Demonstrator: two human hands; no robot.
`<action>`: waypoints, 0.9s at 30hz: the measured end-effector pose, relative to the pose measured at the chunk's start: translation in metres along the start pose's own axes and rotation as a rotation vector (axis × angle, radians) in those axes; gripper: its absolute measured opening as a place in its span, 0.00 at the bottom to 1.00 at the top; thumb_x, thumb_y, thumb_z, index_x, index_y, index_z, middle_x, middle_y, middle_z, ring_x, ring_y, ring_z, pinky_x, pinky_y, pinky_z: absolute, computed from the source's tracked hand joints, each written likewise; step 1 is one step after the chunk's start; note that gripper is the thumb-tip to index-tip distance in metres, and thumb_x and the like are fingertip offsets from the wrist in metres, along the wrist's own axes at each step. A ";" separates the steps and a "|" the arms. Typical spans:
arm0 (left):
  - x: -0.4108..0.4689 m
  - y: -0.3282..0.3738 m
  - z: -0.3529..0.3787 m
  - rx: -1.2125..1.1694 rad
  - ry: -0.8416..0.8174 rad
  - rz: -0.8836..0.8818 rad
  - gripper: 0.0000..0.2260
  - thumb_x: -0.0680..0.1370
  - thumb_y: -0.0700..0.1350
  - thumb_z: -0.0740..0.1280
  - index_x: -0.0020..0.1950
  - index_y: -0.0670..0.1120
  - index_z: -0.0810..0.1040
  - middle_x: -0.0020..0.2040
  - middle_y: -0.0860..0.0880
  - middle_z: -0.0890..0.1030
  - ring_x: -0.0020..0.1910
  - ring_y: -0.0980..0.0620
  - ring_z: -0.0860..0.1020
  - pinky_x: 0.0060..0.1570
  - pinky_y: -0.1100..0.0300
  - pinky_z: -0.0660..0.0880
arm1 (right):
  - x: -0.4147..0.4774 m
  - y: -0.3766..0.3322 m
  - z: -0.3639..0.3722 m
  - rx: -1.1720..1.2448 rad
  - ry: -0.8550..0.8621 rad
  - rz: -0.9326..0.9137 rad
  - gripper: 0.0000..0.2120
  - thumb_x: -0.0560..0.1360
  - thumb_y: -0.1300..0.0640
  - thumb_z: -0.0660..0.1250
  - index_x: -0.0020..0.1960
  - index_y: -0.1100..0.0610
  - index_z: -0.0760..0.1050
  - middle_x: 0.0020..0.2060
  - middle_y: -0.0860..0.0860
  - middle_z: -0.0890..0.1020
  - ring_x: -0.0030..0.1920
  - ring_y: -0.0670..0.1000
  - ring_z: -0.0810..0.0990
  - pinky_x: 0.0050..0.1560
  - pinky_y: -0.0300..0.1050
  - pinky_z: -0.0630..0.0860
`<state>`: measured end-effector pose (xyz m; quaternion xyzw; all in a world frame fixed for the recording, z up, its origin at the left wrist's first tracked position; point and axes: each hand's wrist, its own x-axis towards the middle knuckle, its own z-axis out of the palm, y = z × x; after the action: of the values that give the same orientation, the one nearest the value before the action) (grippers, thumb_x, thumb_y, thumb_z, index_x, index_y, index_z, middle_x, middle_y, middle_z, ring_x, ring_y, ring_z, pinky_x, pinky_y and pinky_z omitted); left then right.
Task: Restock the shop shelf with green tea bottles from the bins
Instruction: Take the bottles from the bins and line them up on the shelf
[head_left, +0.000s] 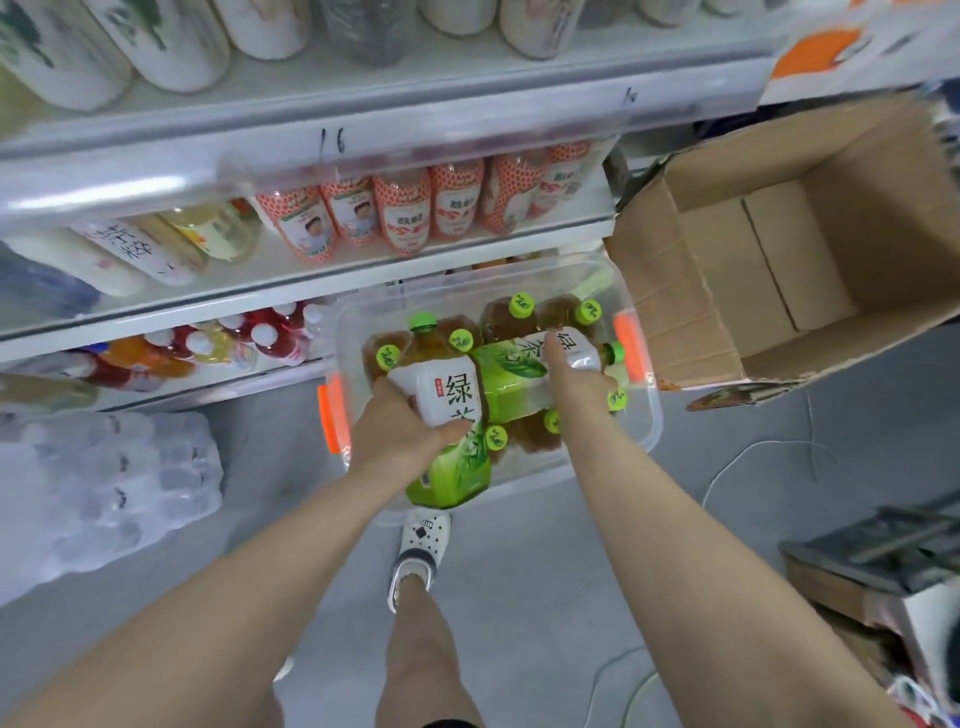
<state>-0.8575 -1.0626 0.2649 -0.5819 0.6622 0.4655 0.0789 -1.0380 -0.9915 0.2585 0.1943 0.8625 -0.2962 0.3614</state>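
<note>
Clear bin (540, 480) of green tea bottles (506, 323), two in hand.
Left hand (400, 434) curled round near bottle (453, 397); right hand (574, 382) gripped crosswise bottle (511, 388).

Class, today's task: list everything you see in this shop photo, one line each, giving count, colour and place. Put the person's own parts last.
bin: one, clear with orange latches, floor below the shelf
upright green tea bottles: about seven, green caps, standing in the bin
held green tea bottles: two, green-and-white labels, above the bin
cardboard box: one, brown, open, right of the bin
red-patterned bottles: about six, red and white, middle shelf
shelf: one, white, ahead
water pack: one, clear wrap, floor at left
left hand: one, grips one held bottle
right hand: one, grips the other held bottle
</note>
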 end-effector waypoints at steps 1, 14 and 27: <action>-0.003 0.000 -0.004 -0.021 0.006 0.025 0.34 0.64 0.56 0.80 0.61 0.48 0.66 0.49 0.56 0.76 0.48 0.53 0.78 0.34 0.65 0.68 | 0.001 -0.005 0.004 0.032 0.011 0.045 0.51 0.73 0.37 0.70 0.78 0.64 0.47 0.73 0.63 0.65 0.72 0.64 0.65 0.68 0.55 0.64; -0.049 -0.011 -0.113 -0.171 0.014 0.198 0.42 0.62 0.51 0.82 0.70 0.51 0.65 0.55 0.55 0.79 0.52 0.53 0.78 0.55 0.55 0.76 | -0.064 -0.011 -0.023 0.026 0.036 -0.427 0.51 0.69 0.48 0.78 0.79 0.57 0.49 0.73 0.61 0.67 0.70 0.62 0.71 0.68 0.53 0.70; -0.150 -0.038 -0.288 -0.418 0.119 0.452 0.37 0.60 0.55 0.82 0.62 0.57 0.67 0.54 0.55 0.80 0.52 0.56 0.80 0.54 0.53 0.79 | -0.268 -0.039 -0.057 -0.018 -0.371 -0.972 0.37 0.69 0.59 0.79 0.69 0.47 0.60 0.60 0.50 0.78 0.55 0.48 0.80 0.54 0.38 0.79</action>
<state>-0.6530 -1.1578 0.5018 -0.4498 0.6681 0.5625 -0.1870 -0.9105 -1.0165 0.5027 -0.2876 0.7771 -0.4517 0.3307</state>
